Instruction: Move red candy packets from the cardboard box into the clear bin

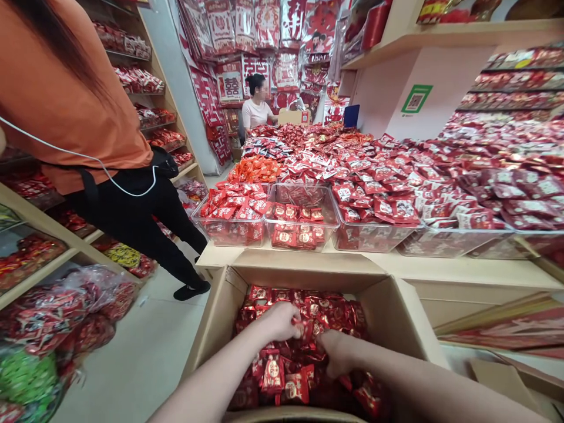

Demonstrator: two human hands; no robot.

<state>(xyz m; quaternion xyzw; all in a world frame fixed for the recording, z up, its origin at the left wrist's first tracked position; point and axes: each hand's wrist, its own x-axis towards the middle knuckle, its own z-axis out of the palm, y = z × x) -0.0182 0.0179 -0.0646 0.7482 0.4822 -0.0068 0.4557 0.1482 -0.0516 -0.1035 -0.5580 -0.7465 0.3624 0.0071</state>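
Observation:
An open cardboard box (403,311) stands in front of me, holding many small red wrapped packets with gold print, which look like wrapped sweets. My left hand (279,321) is inside the box, its fingers closed on a red packet (304,330). Close beside it, my right hand (338,352) reaches down among the packets with curled fingers; the fingertips and anything they grip are hidden. Loose packets (273,373) lie below both hands.
Beyond the box, a clear plastic bin (304,222) partly filled with red packets sits on the counter (440,267), among several fuller bins. A person in orange (88,117) stands at left near shelves; another person (257,111) sits behind the counter. Bagged goods (57,311) lie on the floor.

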